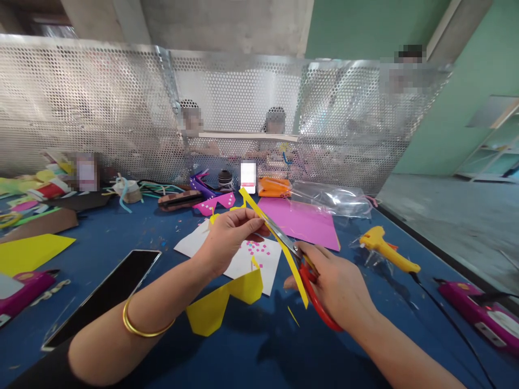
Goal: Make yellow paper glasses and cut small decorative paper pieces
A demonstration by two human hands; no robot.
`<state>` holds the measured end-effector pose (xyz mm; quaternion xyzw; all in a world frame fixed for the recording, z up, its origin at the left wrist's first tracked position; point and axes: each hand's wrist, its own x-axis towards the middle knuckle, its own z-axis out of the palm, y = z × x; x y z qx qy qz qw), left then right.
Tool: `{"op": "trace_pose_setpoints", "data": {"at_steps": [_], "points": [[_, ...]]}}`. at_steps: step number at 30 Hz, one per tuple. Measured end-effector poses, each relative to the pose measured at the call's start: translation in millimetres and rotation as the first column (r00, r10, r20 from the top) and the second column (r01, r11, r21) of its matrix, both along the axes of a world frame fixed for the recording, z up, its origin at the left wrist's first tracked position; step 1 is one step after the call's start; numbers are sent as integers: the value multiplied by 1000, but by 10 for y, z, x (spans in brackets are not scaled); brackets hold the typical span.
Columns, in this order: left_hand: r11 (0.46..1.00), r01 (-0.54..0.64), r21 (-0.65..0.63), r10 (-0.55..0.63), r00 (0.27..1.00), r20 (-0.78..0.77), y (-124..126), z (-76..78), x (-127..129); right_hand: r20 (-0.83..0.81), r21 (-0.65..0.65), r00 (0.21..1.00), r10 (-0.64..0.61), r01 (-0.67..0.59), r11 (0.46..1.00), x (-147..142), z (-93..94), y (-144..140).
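Observation:
My left hand (pixel 229 235) pinches a long yellow paper strip (pixel 298 278) near its upper end, above the blue table. My right hand (pixel 334 286) grips red-handled scissors (pixel 286 240), whose blades lie along the strip. Below the hands a yellow paper cutout shaped like glasses (pixel 221 302) rests on the table, partly over a white sheet (pixel 243 259) dotted with small pink squares. A gold bangle (pixel 140 327) circles my left wrist.
A pink sheet (pixel 302 219) and clear plastic bag (pixel 330 197) lie behind the hands. A yellow glue gun (pixel 387 251) sits at right, a phone (pixel 107 294) at left, yellow paper (pixel 28 251) far left. Craft clutter lines the perforated metal screen (pixel 101 108); people sit behind it.

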<state>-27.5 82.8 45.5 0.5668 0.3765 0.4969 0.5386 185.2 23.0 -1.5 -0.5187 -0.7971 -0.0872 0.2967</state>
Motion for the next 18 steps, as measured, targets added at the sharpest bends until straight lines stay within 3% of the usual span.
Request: {"op": "trace_pose_setpoints", "data": {"at_steps": [7,18], "points": [[1000,9,-27,-8,1000,18,-8,-4,8,4,-72,999,51,-51,996,49,-50,8],[1000,25,-15,-24,999,40,-5,0,-6,-17,-68,996,85,-86,994,21,-55,-15]]}}
